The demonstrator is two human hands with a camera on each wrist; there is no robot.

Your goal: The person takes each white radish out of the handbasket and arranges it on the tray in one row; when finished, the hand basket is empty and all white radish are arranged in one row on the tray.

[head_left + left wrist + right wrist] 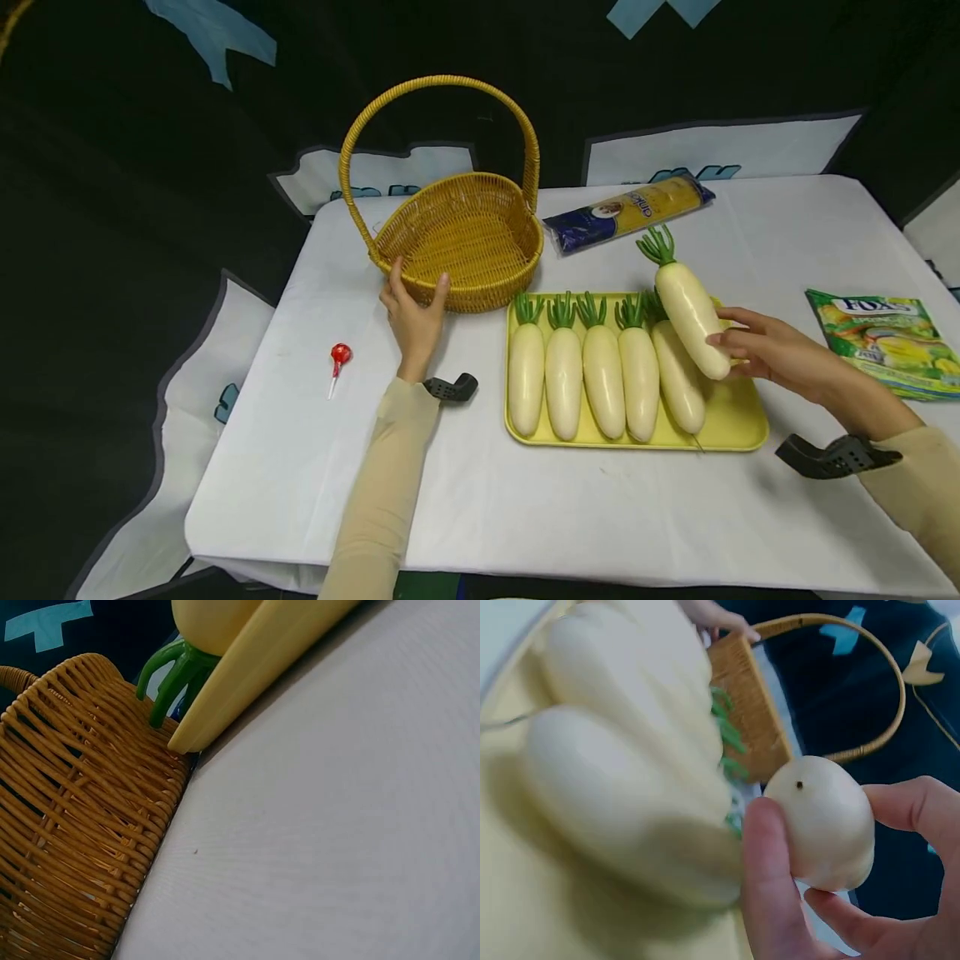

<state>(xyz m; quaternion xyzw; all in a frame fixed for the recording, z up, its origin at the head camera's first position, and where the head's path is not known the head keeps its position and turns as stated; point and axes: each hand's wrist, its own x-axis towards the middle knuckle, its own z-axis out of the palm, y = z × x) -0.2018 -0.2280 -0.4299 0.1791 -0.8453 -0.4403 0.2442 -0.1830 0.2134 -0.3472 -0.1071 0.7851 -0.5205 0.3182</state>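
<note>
In the head view my right hand [772, 350] pinches a white radish [686, 312] by its lower end, its green tops [657, 245] tilted up and left. Up close in the right wrist view, thumb and fingers surround the rounded tip of this radish [821, 825]. Several more white radishes [565, 383] lie side by side on a yellow tray [738, 421], below the held one. My left hand [416, 321] touches the near rim of a wicker basket [480, 296], thumb and index finger spread apart. The left wrist view shows the basket's woven side [82, 810], but not the hand.
Behind the tray lies a pack of pasta [630, 212]. A green Fox's candy bag [888, 342] is at the right, and a red lollipop [341, 356] at the left. The basket's tall handle [442, 81] arches over it. All stand on a white-covered table [570, 517].
</note>
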